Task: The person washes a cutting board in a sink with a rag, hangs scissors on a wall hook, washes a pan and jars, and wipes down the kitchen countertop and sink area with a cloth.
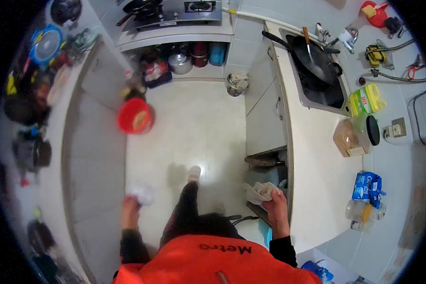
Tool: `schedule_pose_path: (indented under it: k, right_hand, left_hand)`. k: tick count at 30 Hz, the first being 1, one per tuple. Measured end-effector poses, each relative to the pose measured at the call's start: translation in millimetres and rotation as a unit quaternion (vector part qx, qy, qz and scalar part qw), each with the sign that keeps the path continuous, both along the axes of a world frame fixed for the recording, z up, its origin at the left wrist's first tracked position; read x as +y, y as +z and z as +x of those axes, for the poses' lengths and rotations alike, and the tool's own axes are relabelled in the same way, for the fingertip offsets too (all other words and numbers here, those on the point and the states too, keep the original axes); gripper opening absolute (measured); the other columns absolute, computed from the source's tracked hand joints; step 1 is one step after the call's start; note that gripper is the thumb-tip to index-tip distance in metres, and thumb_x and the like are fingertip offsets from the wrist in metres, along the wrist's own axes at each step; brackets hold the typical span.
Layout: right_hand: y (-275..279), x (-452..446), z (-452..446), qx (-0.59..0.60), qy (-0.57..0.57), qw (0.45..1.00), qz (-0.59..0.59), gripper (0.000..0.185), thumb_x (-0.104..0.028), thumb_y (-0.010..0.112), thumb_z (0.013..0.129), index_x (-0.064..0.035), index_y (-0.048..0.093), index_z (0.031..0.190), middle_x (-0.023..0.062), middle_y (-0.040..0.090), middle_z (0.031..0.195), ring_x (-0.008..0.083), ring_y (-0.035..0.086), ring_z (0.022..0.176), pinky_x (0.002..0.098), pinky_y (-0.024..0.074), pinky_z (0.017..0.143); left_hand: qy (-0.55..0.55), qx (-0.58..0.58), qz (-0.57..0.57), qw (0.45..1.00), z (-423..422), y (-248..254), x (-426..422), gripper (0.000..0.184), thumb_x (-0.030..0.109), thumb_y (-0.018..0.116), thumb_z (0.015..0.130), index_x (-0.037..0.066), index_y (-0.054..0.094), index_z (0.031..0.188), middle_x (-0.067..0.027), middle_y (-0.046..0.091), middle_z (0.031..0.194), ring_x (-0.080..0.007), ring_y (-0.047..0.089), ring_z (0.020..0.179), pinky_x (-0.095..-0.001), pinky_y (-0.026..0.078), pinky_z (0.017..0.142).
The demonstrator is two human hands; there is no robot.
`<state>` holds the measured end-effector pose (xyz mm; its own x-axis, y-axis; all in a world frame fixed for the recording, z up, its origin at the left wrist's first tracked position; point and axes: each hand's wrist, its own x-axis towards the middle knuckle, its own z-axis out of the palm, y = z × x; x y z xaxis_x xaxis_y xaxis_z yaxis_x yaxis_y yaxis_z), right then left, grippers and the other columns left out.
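Observation:
My left hand (130, 211) is low at the left, over the floor and close to the left cabinet wall. Its fingers are closed on a small crumpled white cloth (142, 193), smeared by motion, so its exact kind is hard to make out. At the right, my right hand (275, 208) grips an off-white cloth (259, 193) that hangs from the fingers. This hand is beside the counter's front edge, in front of an open lower shelf (268, 162).
A red bucket (135, 116) stands on the floor ahead to the left. A waste bin (237, 84) is by the right cabinet. On the right counter (317, 189) are a sink (343, 102) with a wok (315, 59), a grain jar (352, 137) and a blue packet (366, 186).

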<state>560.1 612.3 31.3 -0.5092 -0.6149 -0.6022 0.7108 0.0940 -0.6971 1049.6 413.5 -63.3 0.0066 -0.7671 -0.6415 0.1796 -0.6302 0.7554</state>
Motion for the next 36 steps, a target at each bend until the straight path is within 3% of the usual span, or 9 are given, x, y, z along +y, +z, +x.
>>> schedule_pose_path:
  k: [20,22,26,28,30,33,34,35,36]
  right_hand:
    - [-36,-179,-86,0.04,-0.157,0.969,0.189,0.025,-0.015,0.053,0.089,-0.005,0.054,0.111,0.0081,0.058,0.11,0.023,0.058,0.098,0.0364,0.0476,0.082]
    - [-43,-194,-89,0.092,-0.113,0.941,0.306,0.026,-0.016,0.052,0.089,-0.0052,0.054,0.112,0.01,0.058,0.11,0.023,0.058,0.098,0.0347,0.0465,0.084]
    - [-67,-250,-77,0.048,-0.259,0.904,0.338,0.033,-0.01,0.056,0.087,-0.0023,0.053,0.118,0.0147,0.056,0.118,0.0242,0.053,0.102,0.0385,0.0448,0.082]
    - [-83,-234,-63,0.23,0.163,0.785,0.552,0.038,-0.013,0.05,0.091,-0.0041,0.045,0.128,0.0139,0.042,0.135,0.0259,0.043,0.118,0.045,0.0388,0.092]
    - [-106,-209,-70,0.315,0.418,0.591,0.613,0.029,-0.022,0.054,0.089,-0.0026,0.052,0.111,0.0147,0.057,0.11,0.0232,0.057,0.102,0.0326,0.0432,0.091]
    - [-91,-267,-59,0.216,0.337,0.725,0.56,0.04,-0.02,0.042,0.094,-0.0044,0.042,0.131,0.0116,0.04,0.137,0.0295,0.042,0.12,0.0489,0.036,0.095]
    - [-107,-273,-55,0.052,-0.016,0.886,0.461,0.041,-0.026,0.041,0.094,-0.0072,0.043,0.131,0.0142,0.039,0.137,0.0301,0.041,0.12,0.048,0.0359,0.095]
    - [-123,-279,-52,-0.052,-0.403,0.871,0.276,0.043,-0.031,0.04,0.094,-0.0101,0.045,0.131,0.0168,0.038,0.137,0.0308,0.04,0.121,0.0472,0.0359,0.095]
    - [-146,-313,-57,-0.064,-0.445,0.851,0.269,0.043,-0.031,0.04,0.094,-0.0096,0.045,0.13,0.0166,0.039,0.137,0.0306,0.041,0.12,0.0469,0.0359,0.095]
  left_hand:
    - [-0.401,-0.024,-0.064,0.914,-537,-125,-450,0.017,-0.002,0.055,0.076,0.001,0.059,0.092,-0.0066,0.062,0.081,-0.0193,0.059,0.076,-0.0313,0.047,0.067]
    - [-0.501,-0.331,-0.302,0.74,-590,-200,-493,0.012,0.003,0.055,0.075,0.0,0.057,0.087,-0.0143,0.061,0.081,-0.0322,0.059,0.079,-0.0407,0.046,0.069]
    - [-0.396,-0.288,-0.483,0.726,-707,-292,-575,0.021,0.014,0.055,0.077,-0.001,0.055,0.09,-0.0193,0.059,0.085,-0.0379,0.055,0.087,-0.0457,0.044,0.076]
    - [-0.443,-0.344,-0.467,0.683,-758,-344,-607,0.021,0.013,0.054,0.077,-0.001,0.055,0.093,-0.018,0.058,0.09,-0.0375,0.054,0.091,-0.0452,0.043,0.079]
    - [-0.49,-0.389,-0.45,0.637,-792,-384,-606,0.022,0.013,0.054,0.078,0.0,0.055,0.096,-0.0167,0.058,0.096,-0.0371,0.053,0.096,-0.0447,0.042,0.083]
    - [-0.536,-0.432,-0.483,0.54,-819,-434,-601,0.039,0.009,0.05,0.08,-0.001,0.051,0.118,-0.0192,0.05,0.123,-0.0348,0.046,0.114,-0.0472,0.037,0.096]
    - [-0.522,-0.426,-0.563,0.478,-823,-475,-603,0.041,0.012,0.051,0.08,-0.002,0.05,0.119,-0.0183,0.047,0.126,-0.0338,0.043,0.117,-0.0493,0.036,0.096]
    - [-0.493,-0.417,-0.643,0.413,-833,-509,-605,0.044,0.015,0.052,0.08,-0.002,0.049,0.121,-0.0175,0.045,0.13,-0.0328,0.04,0.121,-0.0514,0.034,0.097]
    - [-0.555,-0.409,-0.614,0.384,-842,-540,-621,0.047,0.021,0.054,0.079,0.001,0.049,0.122,-0.0158,0.048,0.128,-0.0328,0.043,0.117,-0.0496,0.033,0.098]
